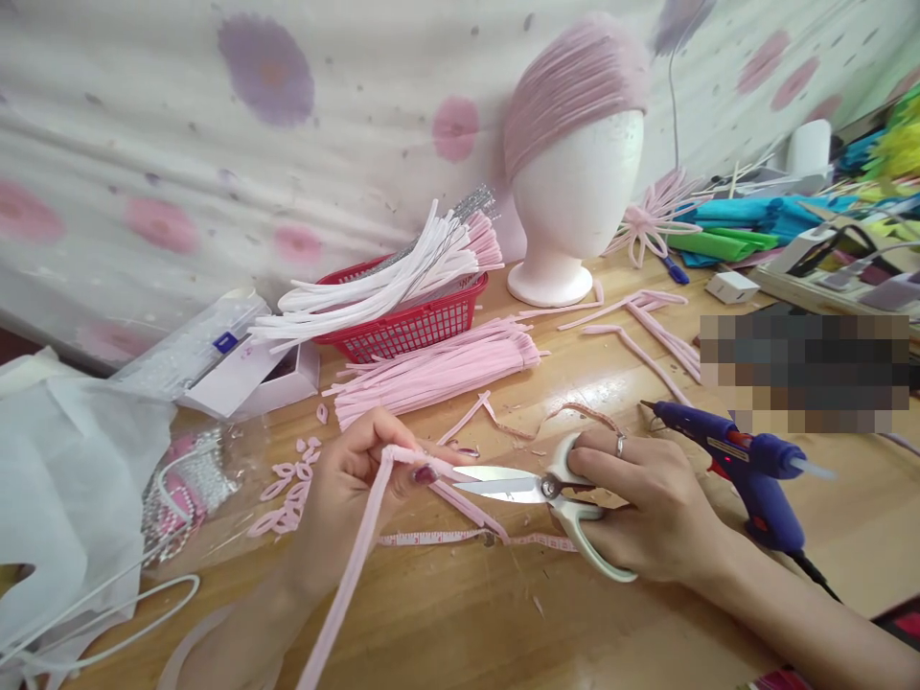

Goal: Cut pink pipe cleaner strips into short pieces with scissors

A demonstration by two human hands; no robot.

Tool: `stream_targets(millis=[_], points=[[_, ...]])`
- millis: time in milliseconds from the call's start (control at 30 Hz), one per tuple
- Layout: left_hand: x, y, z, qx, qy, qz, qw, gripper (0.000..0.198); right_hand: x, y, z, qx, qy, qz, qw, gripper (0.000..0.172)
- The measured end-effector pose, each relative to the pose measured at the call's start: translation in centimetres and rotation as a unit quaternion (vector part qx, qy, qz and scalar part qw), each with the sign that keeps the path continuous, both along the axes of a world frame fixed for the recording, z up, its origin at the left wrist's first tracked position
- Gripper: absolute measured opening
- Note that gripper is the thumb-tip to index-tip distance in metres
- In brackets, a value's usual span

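My left hand is closed, pinching a bent pink pipe cleaner between thumb and fingers. One long end of it hangs toward the table's near edge. In my right hand is a pair of scissors with pale handles, fingers through the loops. The blades are slightly parted, and their tips meet the short end of the pipe cleaner beside my left thumb; whether they cut into it I cannot tell. Below the blades, a tape measure lies on the wooden table, with another pink strip crossing it.
A bundle of pink pipe cleaners lies before a red basket of white ones. Small pink loops lie at left. Behind stands a white foam head with a pink covering. A blue glue gun rests right of my right hand.
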State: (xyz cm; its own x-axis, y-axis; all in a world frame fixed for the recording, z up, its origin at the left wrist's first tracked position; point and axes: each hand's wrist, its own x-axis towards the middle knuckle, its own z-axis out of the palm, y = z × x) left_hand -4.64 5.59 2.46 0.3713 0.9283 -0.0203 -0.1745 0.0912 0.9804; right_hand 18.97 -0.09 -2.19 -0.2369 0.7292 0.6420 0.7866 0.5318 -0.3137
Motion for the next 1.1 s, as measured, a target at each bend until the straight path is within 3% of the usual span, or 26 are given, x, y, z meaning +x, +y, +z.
stream_targets(millis=[400,567,667,867,1000,1100], points=[[0.1,-0.2,0.0,-0.006,0.005,0.000,1.000,0.026,0.1,-0.4,-0.1,0.053,-0.057,-0.046,0.996,0.016],[0.4,-0.2,0.0,-0.035,-0.001,0.041,0.999,0.034,-0.2,-0.3,0.3,0.011,0.019,-0.081,0.996,0.030],[0.3,0.0,-0.2,-0.062,-0.001,0.050,0.997,0.033,-0.3,0.0,0.5,-0.025,0.042,-0.088,0.995,0.031],[0.3,0.3,-0.8,-0.080,-0.033,0.005,0.996,0.024,-0.3,0.0,-0.2,-0.073,0.021,-0.052,0.996,0.024],[0.5,0.4,-1.3,-0.092,-0.054,0.004,0.994,0.022,-0.3,0.1,-0.5,-0.064,0.011,-0.069,0.996,0.019],[0.6,0.6,-1.6,-0.108,-0.042,0.008,0.993,0.027,-0.3,0.5,-0.5,-0.072,0.016,-0.102,0.992,0.028]])
